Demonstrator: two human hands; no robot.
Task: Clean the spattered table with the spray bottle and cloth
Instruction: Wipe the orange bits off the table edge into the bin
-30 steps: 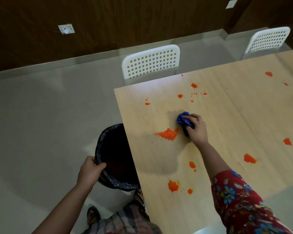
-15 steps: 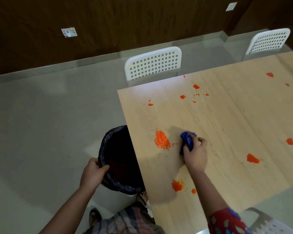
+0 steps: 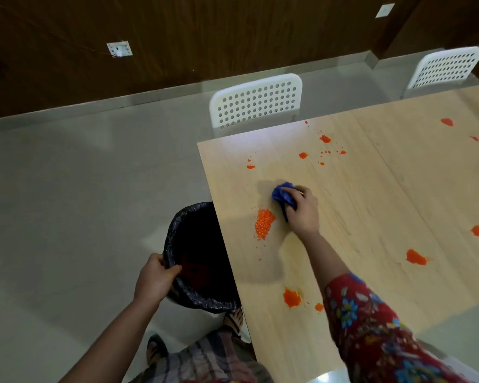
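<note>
Head view: right hand (image 3: pixel 302 214) around cloth (image 3: pixel 283 192)

The tabletop (image 3: pixel 371 189) is light wood-look laminate with a seam running across it, and it's dotted all over with orange-red splats (image 3: pixel 415 257), some big blobs, some tiny specks near the far edge. There's a heap of orange crumbs (image 3: pixel 263 222) close to the left edge. The cloth (image 3: pixel 283 193) is dark blue, all bunched up, sitting on the tabletop just beside that heap, held in the grip of the right hand (image 3: pixel 303 214).
</note>
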